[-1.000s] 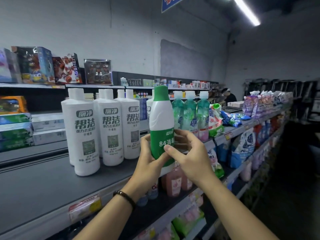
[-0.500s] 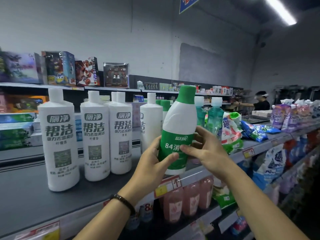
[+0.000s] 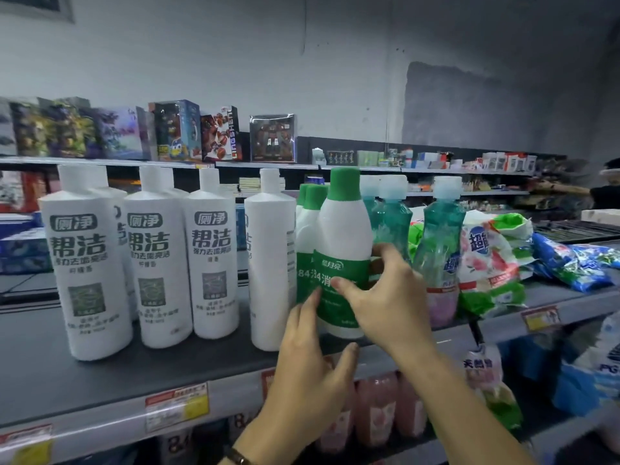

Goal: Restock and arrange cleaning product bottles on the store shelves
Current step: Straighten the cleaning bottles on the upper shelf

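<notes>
A white bottle with a green cap and green "84" label stands upright on the grey shelf, close to its front edge. My right hand grips it round the label, thumb in front and fingers behind. Straight fingers of my left hand touch the bottle's lower left side, the thumb lying under its base level. Two more green-capped bottles stand just behind it. Several tall white toilet-cleaner bottles stand in rows to the left.
Teal dish-soap bottles stand right of the green-capped bottle, then detergent bags and blue packs. Pink bottles fill the shelf below. Toy boxes line the far upper shelf. A person stands at the far right.
The green-capped bottle went from tilted in the air to upright on the shelf beside the other green-capped ones. My left hand has loosened to straight fingers; the view moved closer.
</notes>
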